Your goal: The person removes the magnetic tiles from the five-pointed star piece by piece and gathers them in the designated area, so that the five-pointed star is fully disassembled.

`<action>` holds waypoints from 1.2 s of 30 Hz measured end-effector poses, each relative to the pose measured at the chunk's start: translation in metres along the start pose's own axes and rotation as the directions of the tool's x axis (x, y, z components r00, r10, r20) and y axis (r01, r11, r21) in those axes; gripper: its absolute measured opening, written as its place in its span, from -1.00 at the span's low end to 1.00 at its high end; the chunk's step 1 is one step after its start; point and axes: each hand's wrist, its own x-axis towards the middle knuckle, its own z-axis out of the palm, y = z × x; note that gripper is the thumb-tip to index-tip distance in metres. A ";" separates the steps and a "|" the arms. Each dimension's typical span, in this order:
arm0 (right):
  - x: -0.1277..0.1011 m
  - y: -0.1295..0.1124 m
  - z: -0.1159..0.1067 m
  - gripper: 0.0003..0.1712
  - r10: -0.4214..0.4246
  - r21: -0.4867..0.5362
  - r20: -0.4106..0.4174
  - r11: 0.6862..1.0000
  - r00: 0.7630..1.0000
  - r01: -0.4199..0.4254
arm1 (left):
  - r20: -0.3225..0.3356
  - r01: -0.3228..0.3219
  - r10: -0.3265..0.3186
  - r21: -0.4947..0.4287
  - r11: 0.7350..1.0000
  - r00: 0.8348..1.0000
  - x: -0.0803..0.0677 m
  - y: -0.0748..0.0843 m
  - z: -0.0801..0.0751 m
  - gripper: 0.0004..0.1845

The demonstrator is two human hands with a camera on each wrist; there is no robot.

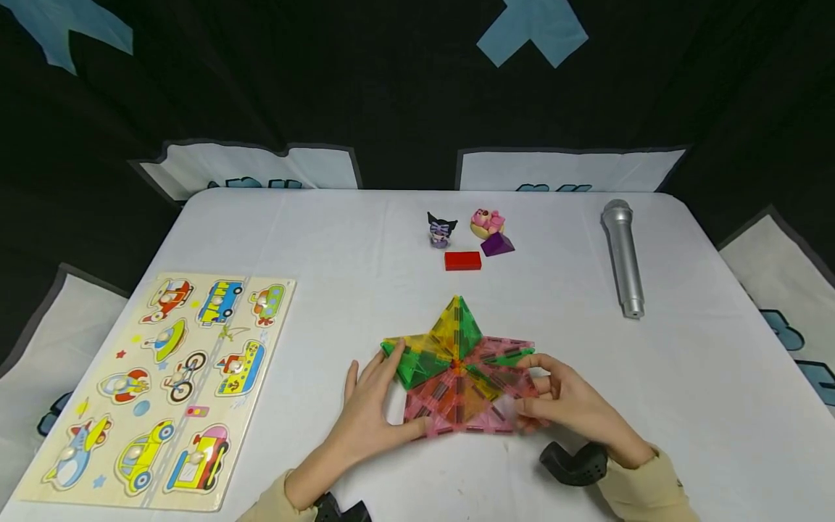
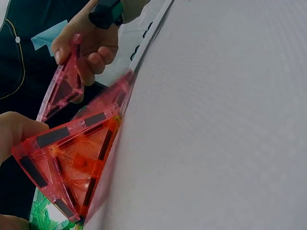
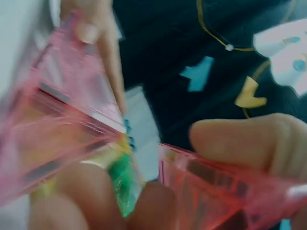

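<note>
- The right hand (image 1: 566, 403) pinches a pink tile (image 1: 515, 395) at the star's right edge.
- The left hand (image 1: 373, 397) lies flat, fingers straight, on the star (image 1: 457, 370).
- The star sits mid-table (image 1: 365, 239).

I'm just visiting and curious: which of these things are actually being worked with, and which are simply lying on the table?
In use: magnetic tile star, pink triangle tile gripped by the right hand, left hand resting on the star.

Lying about: vehicle puzzle board, silver microphone, red block, purple wedge, two small figurines.
</note>
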 end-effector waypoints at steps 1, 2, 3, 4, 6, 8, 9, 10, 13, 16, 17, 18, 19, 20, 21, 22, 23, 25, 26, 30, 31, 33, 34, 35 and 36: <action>-0.001 -0.002 -0.005 -0.43 -0.011 -0.020 -0.029 1.000 1.000 0.011 | 0.001 0.000 0.000 0.000 1.000 1.000 0.000 0.000 0.000 0.11; -0.003 -0.003 -0.010 -0.44 -0.027 -0.041 -0.066 0.999 0.997 0.025 | 0.001 -0.002 0.002 0.000 1.000 1.000 0.000 0.000 0.000 0.10; -0.004 -0.005 -0.016 -0.46 -0.044 -0.069 -0.116 0.997 0.992 0.036 | 0.000 -0.001 0.001 0.001 1.000 1.000 0.000 0.000 0.001 0.10; -0.006 -0.006 -0.022 -0.47 -0.054 -0.105 -0.180 0.994 0.982 0.036 | -0.001 0.001 -0.001 0.000 1.000 1.000 -0.001 0.000 0.000 0.10; -0.009 -0.006 -0.038 -0.46 -0.056 -0.182 -0.336 0.983 0.940 -0.006 | -0.006 0.006 -0.006 0.000 1.000 1.000 -0.002 -0.001 0.000 0.10; -0.013 -0.004 -0.055 -0.42 -0.055 -0.266 -0.494 0.960 0.868 -0.090 | -0.012 0.014 -0.014 -0.002 1.000 1.000 -0.003 -0.001 0.000 0.10; -0.015 -0.003 -0.063 -0.39 -0.047 -0.308 -0.562 0.939 0.826 -0.156 | -0.014 0.017 -0.017 0.000 1.000 1.000 -0.004 -0.002 0.000 0.10; -0.017 -0.001 -0.071 -0.35 -0.034 -0.339 -0.614 0.914 0.789 -0.224 | -0.015 0.019 -0.019 0.000 1.000 1.000 -0.004 -0.002 0.000 0.10; -0.024 0.005 -0.089 -0.22 0.022 -0.399 -0.682 0.826 0.731 -0.398 | -0.013 0.020 -0.020 0.003 1.000 1.000 -0.004 -0.003 0.001 0.11; -0.029 0.010 -0.096 -0.19 0.063 -0.449 -0.677 0.754 0.734 -0.479 | -0.008 0.019 -0.019 -0.005 1.000 1.000 -0.003 -0.002 0.001 0.11; -0.030 0.012 -0.097 -0.20 0.057 -0.476 -0.672 0.731 0.739 -0.489 | -0.006 0.017 -0.017 -0.005 1.000 1.000 -0.003 -0.002 0.001 0.11; -0.031 0.013 -0.096 -0.21 0.047 -0.504 -0.668 0.706 0.743 -0.498 | -0.005 0.017 -0.017 -0.005 1.000 1.000 -0.003 -0.003 0.001 0.10; -0.032 0.014 -0.096 -0.22 0.035 -0.527 -0.664 0.686 0.747 -0.502 | -0.003 0.017 -0.017 -0.005 1.000 1.000 -0.003 -0.003 0.001 0.10; -0.032 0.015 -0.095 -0.22 0.020 -0.553 -0.662 0.661 0.749 -0.506 | -0.003 0.017 -0.017 -0.004 1.000 1.000 -0.003 -0.003 0.001 0.10; -0.032 0.015 -0.094 -0.23 0.001 -0.579 -0.661 0.635 0.750 -0.512 | -0.002 0.018 -0.018 -0.005 1.000 1.000 -0.003 -0.003 0.001 0.10; -0.032 0.015 -0.094 -0.22 -0.014 -0.601 -0.660 0.610 0.751 -0.517 | -0.002 0.019 -0.019 -0.004 1.000 1.000 -0.004 -0.003 0.001 0.10; -0.032 0.014 -0.093 -0.22 -0.027 -0.617 -0.658 0.591 0.752 -0.519 | -0.003 0.019 -0.019 -0.002 1.000 1.000 -0.004 -0.003 0.001 0.10; -0.032 0.012 -0.090 -0.22 -0.041 -0.624 -0.644 0.606 0.764 -0.494 | -0.002 0.021 -0.021 -0.003 1.000 1.000 -0.004 -0.003 0.000 0.10; -0.032 0.010 -0.088 -0.26 -0.064 -0.628 -0.629 0.628 0.775 -0.459 | -0.002 0.019 -0.020 -0.003 1.000 1.000 -0.004 -0.003 0.000 0.10; -0.021 0.003 -0.067 -0.58 -0.201 -0.636 -0.477 0.751 0.856 -0.178 | 0.003 0.014 -0.014 -0.004 1.000 1.000 -0.003 -0.003 -0.001 0.10; -0.017 0.002 -0.058 -0.65 -0.236 -0.636 -0.409 0.766 0.881 -0.090 | 0.002 0.013 -0.013 -0.006 1.000 1.000 -0.002 -0.003 -0.001 0.10; -0.009 0.000 -0.037 -0.73 -0.292 -0.640 -0.264 0.766 0.919 0.060 | 0.004 0.008 -0.008 -0.009 1.000 1.000 -0.002 -0.003 -0.001 0.10; -0.005 0.000 -0.026 -0.75 -0.291 -0.627 -0.190 0.771 0.938 0.112 | 0.005 0.006 -0.006 -0.011 1.000 1.000 -0.001 -0.003 -0.001 0.10; -0.003 -0.001 -0.016 -0.77 -0.275 -0.619 -0.122 0.772 0.954 0.144 | 0.006 0.004 -0.004 -0.015 1.000 1.000 -0.001 -0.002 -0.001 0.10; -0.001 0.000 -0.007 -0.77 -0.258 -0.613 -0.057 0.771 0.964 0.170 | 0.007 0.002 -0.002 -0.016 1.000 1.000 -0.001 -0.002 -0.001 0.10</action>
